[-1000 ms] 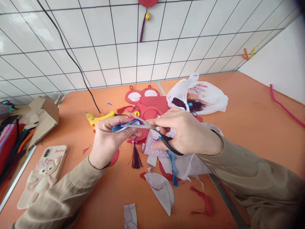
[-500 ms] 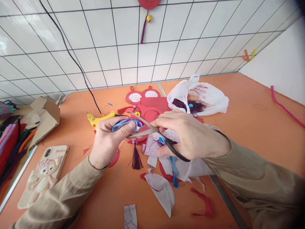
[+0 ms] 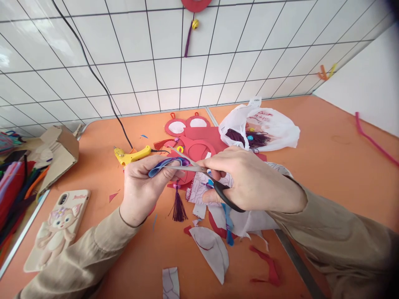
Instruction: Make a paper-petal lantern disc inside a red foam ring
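My left hand (image 3: 141, 182) pinches a folded piece of blue and purple fabric (image 3: 158, 166) between thumb and fingers. In my right hand (image 3: 249, 178) are black-handled scissors (image 3: 226, 195), their blades parted and pointing left. One blade lies across the folded fabric near my left thumb, the other reaches above it. Beneath and behind the blades lie red felt ring shapes (image 3: 204, 147). A dark purple tassel (image 3: 178, 205) hangs down from them on the table, below the scissors.
A yellow glue gun (image 3: 134, 155) lies behind my left hand. To the right is a white plastic bag (image 3: 277, 128) with tassels. Fabric scraps (image 3: 210, 251) lie in front, a phone (image 3: 57, 230) at left, a cardboard box (image 3: 60, 151) behind it.
The scissors have moved slightly left and their blades have come closer together, with the lower blade now over the fabric. The fabric has tilted in my left hand.
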Action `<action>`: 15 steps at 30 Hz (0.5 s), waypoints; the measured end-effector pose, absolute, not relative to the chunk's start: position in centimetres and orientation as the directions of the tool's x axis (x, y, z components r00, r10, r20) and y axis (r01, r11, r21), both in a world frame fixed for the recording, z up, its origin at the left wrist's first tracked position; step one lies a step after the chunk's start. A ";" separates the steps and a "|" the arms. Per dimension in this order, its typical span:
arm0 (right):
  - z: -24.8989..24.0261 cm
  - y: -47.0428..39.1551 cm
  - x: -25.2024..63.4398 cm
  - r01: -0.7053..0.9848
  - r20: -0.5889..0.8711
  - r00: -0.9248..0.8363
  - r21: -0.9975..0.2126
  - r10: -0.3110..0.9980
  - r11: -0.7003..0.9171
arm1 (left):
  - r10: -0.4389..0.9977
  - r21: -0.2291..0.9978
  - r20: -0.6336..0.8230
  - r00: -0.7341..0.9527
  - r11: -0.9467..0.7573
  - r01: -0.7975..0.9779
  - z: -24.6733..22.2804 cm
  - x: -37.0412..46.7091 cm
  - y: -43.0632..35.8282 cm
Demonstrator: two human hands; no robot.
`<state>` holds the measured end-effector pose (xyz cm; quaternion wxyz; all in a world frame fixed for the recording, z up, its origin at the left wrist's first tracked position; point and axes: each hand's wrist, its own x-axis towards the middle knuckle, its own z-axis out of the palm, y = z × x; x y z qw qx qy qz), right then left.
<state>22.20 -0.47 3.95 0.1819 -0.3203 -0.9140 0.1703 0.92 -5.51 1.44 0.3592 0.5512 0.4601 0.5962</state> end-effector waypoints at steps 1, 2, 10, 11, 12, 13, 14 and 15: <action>3.9 -0.5 22.2 0.524 0.226 -0.727 -0.426 0.648 0.737 | 0.936 0.946 0.323 -0.141 -0.315 0.079 1.5 0.9 -5.5; 4.0 -0.5 22.2 0.527 0.223 -0.727 -0.426 0.649 0.736 | 0.937 0.947 0.319 -0.146 -0.310 0.079 1.5 0.9 -5.5; 4.6 -0.8 22.3 0.579 0.203 -0.720 -0.350 0.664 0.736 | 0.956 0.971 0.241 -0.167 -0.237 0.044 1.7 0.8 -5.2; 4.6 -0.8 22.3 0.584 0.205 -0.719 -0.338 0.663 0.738 | 0.958 0.972 0.233 -0.170 -0.230 0.039 1.7 0.8 -5.3; 4.6 -0.8 22.3 0.588 0.207 -0.719 -0.328 0.664 0.739 | 0.959 0.974 0.225 -0.173 -0.223 0.034 1.8 0.7 -5.3; 4.6 -0.8 22.3 0.594 0.206 -0.718 -0.319 0.665 0.739 | 0.960 0.976 0.218 -0.174 -0.217 0.030 1.8 0.7 -5.3; 4.6 -0.8 22.3 0.600 0.202 -0.715 -0.314 0.669 0.736 | 0.961 0.977 0.212 -0.175 -0.211 0.027 1.8 0.7 -5.3; 4.6 -0.8 22.3 0.605 0.197 -0.713 -0.312 0.673 0.732 | 0.962 0.978 0.206 -0.176 -0.205 0.025 1.9 0.7 -5.3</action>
